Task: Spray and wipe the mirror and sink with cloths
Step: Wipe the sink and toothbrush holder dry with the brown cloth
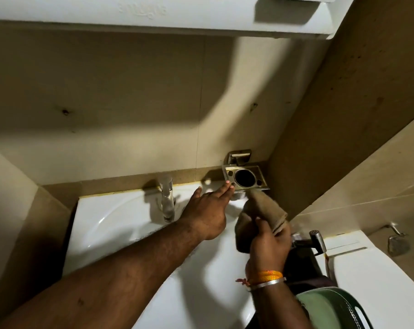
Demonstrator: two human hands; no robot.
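Above the white sink [120,224], at its back right corner, I see a metal wall holder [245,178] whose round cup ring holds nothing. My left hand [207,210] reaches out flat, fingers together, fingertips touching the holder's front left edge. My right hand [268,243] grips a bunched brown cloth [260,210] just below the holder, right of the tap [166,198].

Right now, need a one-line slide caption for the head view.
Left hand steadies the wall holder above the sink while the right hand holds a cloth under it.
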